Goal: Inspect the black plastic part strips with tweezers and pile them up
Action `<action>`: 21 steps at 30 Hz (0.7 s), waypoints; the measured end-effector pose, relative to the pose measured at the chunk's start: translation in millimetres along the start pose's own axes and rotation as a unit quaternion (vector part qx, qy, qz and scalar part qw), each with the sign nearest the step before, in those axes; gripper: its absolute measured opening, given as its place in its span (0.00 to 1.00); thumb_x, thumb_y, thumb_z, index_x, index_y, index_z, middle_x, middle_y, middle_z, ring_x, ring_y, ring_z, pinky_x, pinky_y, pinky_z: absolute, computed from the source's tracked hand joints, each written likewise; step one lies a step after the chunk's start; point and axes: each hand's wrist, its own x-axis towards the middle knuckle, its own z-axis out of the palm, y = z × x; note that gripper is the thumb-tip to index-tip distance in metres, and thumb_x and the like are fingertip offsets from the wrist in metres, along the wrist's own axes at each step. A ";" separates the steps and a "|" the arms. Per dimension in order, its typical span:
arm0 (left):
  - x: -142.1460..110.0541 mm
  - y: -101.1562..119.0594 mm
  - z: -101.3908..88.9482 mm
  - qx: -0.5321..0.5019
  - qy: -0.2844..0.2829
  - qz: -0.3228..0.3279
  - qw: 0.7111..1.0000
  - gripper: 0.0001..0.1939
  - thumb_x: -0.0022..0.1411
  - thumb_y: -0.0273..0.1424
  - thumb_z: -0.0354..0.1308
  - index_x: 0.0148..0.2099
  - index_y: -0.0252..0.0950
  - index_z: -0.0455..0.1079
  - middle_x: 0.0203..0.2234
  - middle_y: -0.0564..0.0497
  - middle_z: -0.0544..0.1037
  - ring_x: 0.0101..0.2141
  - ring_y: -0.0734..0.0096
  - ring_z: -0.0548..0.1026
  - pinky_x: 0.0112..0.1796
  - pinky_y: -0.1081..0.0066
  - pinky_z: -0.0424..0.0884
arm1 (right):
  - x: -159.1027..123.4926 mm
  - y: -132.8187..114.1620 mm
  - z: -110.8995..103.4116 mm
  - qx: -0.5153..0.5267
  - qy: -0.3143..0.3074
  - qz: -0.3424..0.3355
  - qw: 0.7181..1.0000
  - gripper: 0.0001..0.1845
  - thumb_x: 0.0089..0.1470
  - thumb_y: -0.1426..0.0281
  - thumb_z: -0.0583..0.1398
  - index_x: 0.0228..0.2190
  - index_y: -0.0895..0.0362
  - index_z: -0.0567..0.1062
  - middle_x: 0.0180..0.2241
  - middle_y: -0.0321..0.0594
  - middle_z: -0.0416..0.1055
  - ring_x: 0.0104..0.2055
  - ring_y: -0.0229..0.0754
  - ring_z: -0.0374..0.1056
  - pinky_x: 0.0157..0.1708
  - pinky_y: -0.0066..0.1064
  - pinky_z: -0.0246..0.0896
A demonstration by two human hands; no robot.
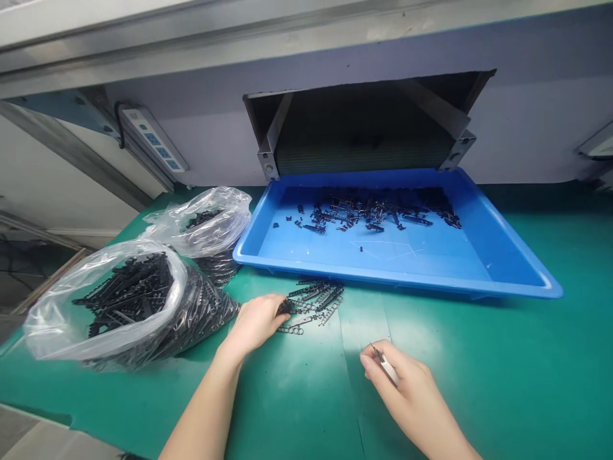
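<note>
My left hand (pixel 258 321) is at the left end of a small heap of thin black plastic strips (pixel 313 297) on the table. Its fingers are curled closed around some dark pieces, partly hidden by the hand. To the right, my right hand (pixel 407 390) is closed around a slim pointed tool (pixel 389 369) with a white and dark body. The tool's narrow tip points up and left; its exact kind is unclear. Beyond both hands is a blue tray (pixel 383 271), where small black plastic parts (pixel 368 211) lie scattered toward the back.
Two clear plastic bags of black parts, a nearer bag (pixel 179 281) and a farther bag (pixel 230 217), stand at left on the green table (pixel 306 396). A conveyor belt end (pixel 359 153) sits in a wall opening above the tray. A power strip (pixel 156 140) hangs on the wall.
</note>
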 end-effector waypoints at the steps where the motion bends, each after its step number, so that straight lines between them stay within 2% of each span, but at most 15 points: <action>1: -2.8 3.7 -0.6 -0.006 0.005 0.000 1.000 0.04 0.57 0.30 0.50 0.32 0.37 0.65 0.32 0.49 0.72 0.33 0.62 0.70 0.29 0.72 0.60 | 0.1 -1.0 -0.1 0.008 0.002 0.007 1.000 0.15 0.55 0.59 0.49 0.24 0.53 0.67 0.19 0.31 0.64 0.20 0.35 0.58 0.21 0.24 0.53; 4: -14.3 23.0 -1.2 -0.107 -0.011 0.032 0.994 0.05 0.56 0.32 0.51 0.31 0.36 0.64 0.27 0.51 0.70 0.29 0.66 0.68 0.29 0.74 0.60 | 2.3 -4.7 -1.7 0.045 0.007 0.027 0.999 0.13 0.53 0.59 0.51 0.30 0.53 0.70 0.23 0.33 0.68 0.24 0.37 0.62 0.24 0.25 0.56; 6: -21.1 38.8 2.8 -0.226 -0.058 0.058 0.971 0.05 0.54 0.31 0.52 0.30 0.35 0.63 0.23 0.54 0.66 0.25 0.71 0.64 0.27 0.75 0.59 | 4.9 -6.3 -3.7 0.070 -0.010 0.038 0.997 0.14 0.51 0.59 0.52 0.35 0.53 0.71 0.25 0.34 0.68 0.24 0.37 0.63 0.24 0.25 0.57; 8: -24.8 53.0 10.7 -0.324 -0.126 0.065 0.935 0.05 0.52 0.30 0.52 0.28 0.35 0.60 0.20 0.57 0.61 0.22 0.75 0.60 0.24 0.76 0.56 | 7.6 -5.7 -5.6 0.096 -0.039 0.050 0.993 0.14 0.51 0.61 0.53 0.36 0.53 0.70 0.25 0.34 0.68 0.24 0.36 0.62 0.24 0.25 0.58; 10: -25.5 63.1 20.5 -0.402 -0.196 0.058 0.892 0.06 0.50 0.29 0.53 0.27 0.35 0.57 0.18 0.58 0.58 0.21 0.77 0.56 0.22 0.77 0.53 | 9.8 -2.8 -6.7 0.121 -0.057 0.066 0.989 0.12 0.51 0.61 0.52 0.30 0.55 0.70 0.23 0.34 0.67 0.24 0.35 0.60 0.25 0.24 0.57; 12: -24.4 69.1 30.3 -0.485 -0.242 0.055 0.838 0.08 0.48 0.29 0.55 0.27 0.34 0.57 0.18 0.58 0.58 0.21 0.78 0.56 0.22 0.77 0.53 | 11.6 1.2 -7.0 0.153 -0.073 0.090 0.981 0.14 0.52 0.60 0.51 0.23 0.57 0.66 0.18 0.32 0.62 0.20 0.33 0.55 0.21 0.23 0.53; 14: -23.4 73.0 38.9 -0.564 -0.254 0.054 0.784 0.10 0.47 0.31 0.57 0.29 0.33 0.59 0.20 0.56 0.61 0.21 0.78 0.57 0.22 0.77 0.53 | 12.7 4.3 -6.6 0.195 -0.089 0.113 0.970 0.16 0.52 0.58 0.51 0.22 0.56 0.62 0.14 0.28 0.54 0.15 0.30 0.46 0.15 0.22 0.45; 16: -23.7 77.1 45.3 -0.617 -0.250 0.050 0.744 0.12 0.47 0.32 0.59 0.31 0.32 0.61 0.23 0.53 0.65 0.21 0.79 0.58 0.21 0.78 0.52 | 13.1 5.3 -6.1 0.232 -0.096 0.122 0.960 0.16 0.51 0.58 0.51 0.22 0.56 0.61 0.12 0.24 0.47 0.13 0.29 0.40 0.13 0.22 0.40; 19: -25.4 84.7 50.5 -0.665 -0.228 0.022 0.711 0.12 0.48 0.32 0.60 0.32 0.32 0.62 0.21 0.53 0.68 0.18 0.82 0.56 0.19 0.78 0.49 | 12.1 4.1 -6.0 0.226 -0.080 0.119 0.963 0.16 0.52 0.59 0.51 0.21 0.56 0.60 0.12 0.25 0.46 0.13 0.29 0.40 0.13 0.22 0.38; 21: -26.0 88.6 51.6 -0.692 -0.202 -0.004 0.693 0.11 0.49 0.32 0.60 0.32 0.32 0.62 0.18 0.54 0.67 0.16 0.83 0.55 0.18 0.78 0.47 | 10.6 3.7 -6.5 0.189 -0.065 0.104 0.974 0.16 0.54 0.59 0.50 0.22 0.56 0.62 0.13 0.27 0.51 0.14 0.30 0.45 0.13 0.22 0.42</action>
